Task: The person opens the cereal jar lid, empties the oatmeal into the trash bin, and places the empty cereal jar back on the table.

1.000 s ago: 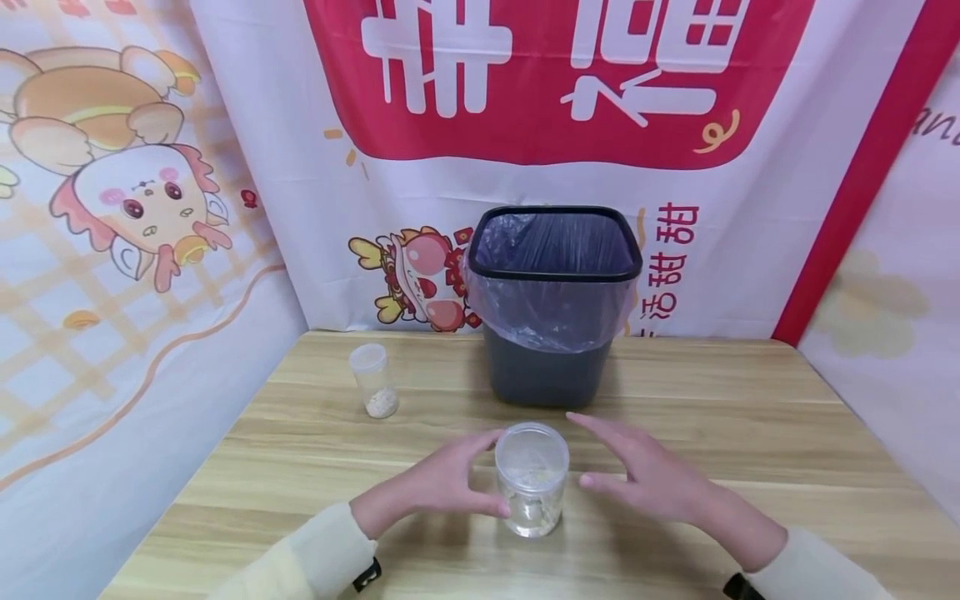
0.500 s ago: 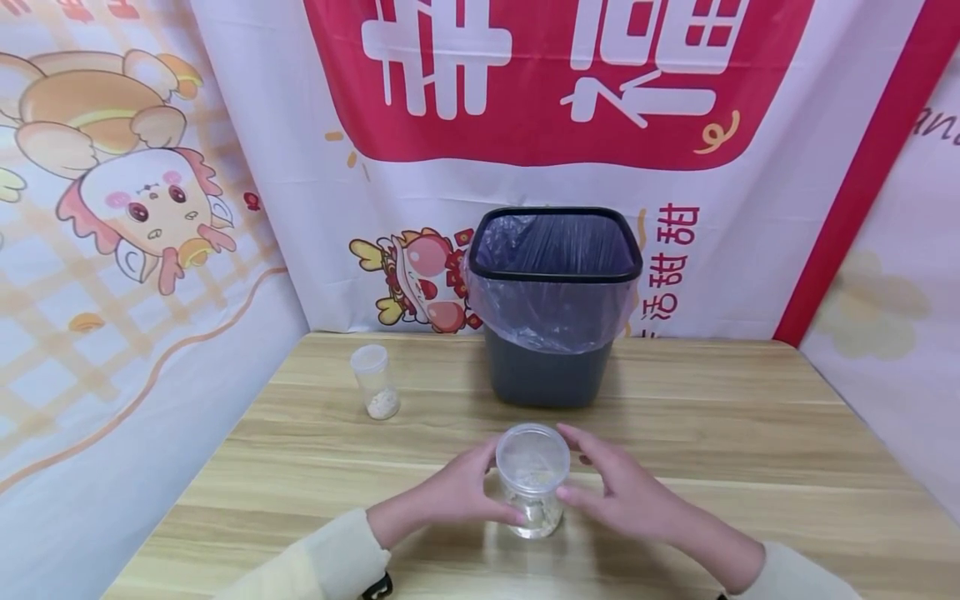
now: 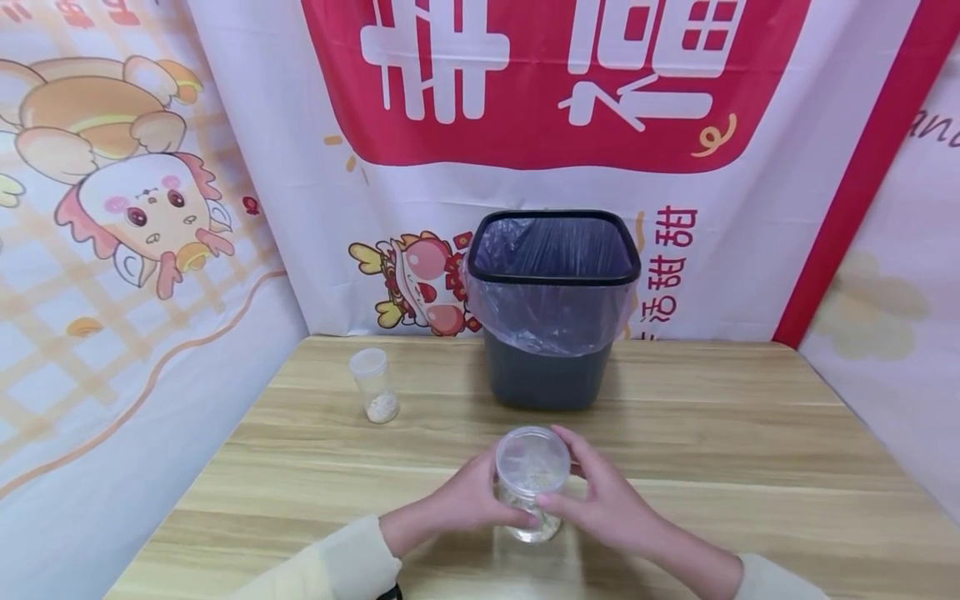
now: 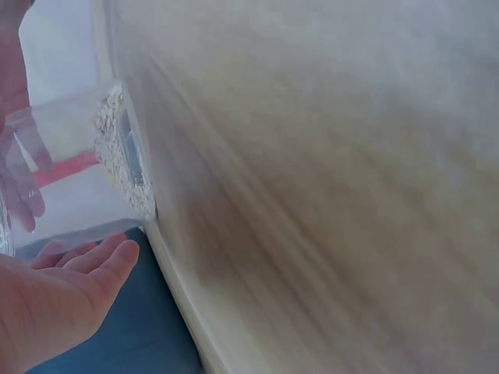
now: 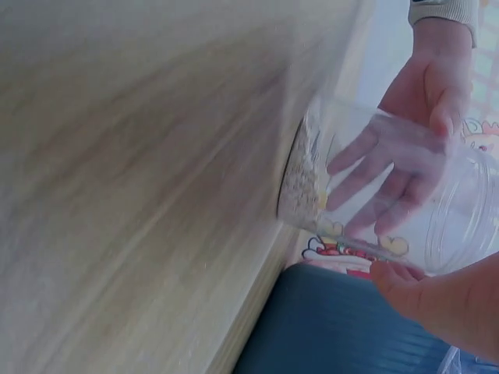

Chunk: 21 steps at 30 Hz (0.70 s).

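The clear lidded jar [image 3: 531, 482] stood upright on the wooden table [image 3: 720, 442], in front of the black bin [image 3: 553, 308] and nearer the person than it. The left hand [image 3: 468, 498] wrapped the jar's body from one side, fingers curled against the plastic; the right hand [image 3: 600, 500] cupped the other side, its fingers reaching up round the lid rim — both hands held the jar between them. A thin layer of pale grains lay on the jar's bottom [image 5: 300, 175].

To do this grip well, I judged, the left hand should brace the body low and firm while the right settled squarely on the lid, keeping the jar vertical so the grains stayed put.

Between jar and bin lay a strip of bare table. A smaller lidded jar [image 3: 373, 384] stood to the bin's left, well apart from the hands. To the bin's right the tabletop ran open toward its far edge — the freest room for moving. The printed backdrop [image 3: 525, 83] rose right behind the bin.
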{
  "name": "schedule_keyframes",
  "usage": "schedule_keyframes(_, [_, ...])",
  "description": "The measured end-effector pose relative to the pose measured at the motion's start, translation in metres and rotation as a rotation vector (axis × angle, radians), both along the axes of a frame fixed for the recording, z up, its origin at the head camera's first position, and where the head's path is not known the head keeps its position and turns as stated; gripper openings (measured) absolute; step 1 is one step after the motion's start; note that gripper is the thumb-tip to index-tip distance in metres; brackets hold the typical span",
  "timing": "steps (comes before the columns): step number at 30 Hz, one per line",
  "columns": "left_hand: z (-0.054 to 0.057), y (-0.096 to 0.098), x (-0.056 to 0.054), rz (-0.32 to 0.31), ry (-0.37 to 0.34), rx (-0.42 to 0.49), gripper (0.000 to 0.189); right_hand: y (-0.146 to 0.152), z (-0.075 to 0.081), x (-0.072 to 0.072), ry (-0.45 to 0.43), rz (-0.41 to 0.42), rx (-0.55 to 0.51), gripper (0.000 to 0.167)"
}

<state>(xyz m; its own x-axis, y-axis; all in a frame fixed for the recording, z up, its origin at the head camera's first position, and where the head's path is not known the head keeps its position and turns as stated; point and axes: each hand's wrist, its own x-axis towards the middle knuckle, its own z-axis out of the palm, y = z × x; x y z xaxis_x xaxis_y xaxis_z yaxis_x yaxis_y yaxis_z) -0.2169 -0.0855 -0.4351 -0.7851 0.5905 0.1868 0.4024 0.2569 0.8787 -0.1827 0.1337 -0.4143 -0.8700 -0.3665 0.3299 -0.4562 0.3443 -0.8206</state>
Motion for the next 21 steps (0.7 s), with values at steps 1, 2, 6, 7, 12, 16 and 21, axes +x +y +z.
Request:
schedule_keyframes(1, [0.0,0.0,0.001,0.002,-0.001,0.005,0.087,-0.001,0.0,0.001,-0.015,-0.014,-0.006,0.084])
schedule_keyframes(2, [0.0,0.001,0.001,0.001,-0.004,0.009,0.087,-0.003,0.0,0.001,-0.036,-0.028,-0.014,0.086])
schedule_keyframes(6, [-0.001,0.002,0.002,0.008,0.011,0.004,0.087,-0.007,0.001,0.004,-0.086,-0.068,-0.037,0.091])
schedule_keyframes(7, [0.0,0.002,0.002,0.01,0.019,0.0,0.087,-0.008,0.001,0.004,-0.094,-0.075,-0.043,0.092])
schedule_keyframes(12, [0.001,0.004,0.005,0.049,0.04,-0.025,0.085,-0.013,0.0,0.006,-0.131,-0.123,-0.1,0.09])
schedule_keyframes(16, [0.004,0.007,0.008,0.104,0.049,-0.049,0.082,-0.017,0.001,0.008,-0.177,-0.165,-0.182,0.087])
schedule_keyframes(21, [0.007,0.01,0.01,0.155,0.069,-0.078,0.08,-0.022,0.003,0.01,-0.201,-0.205,-0.267,0.082])
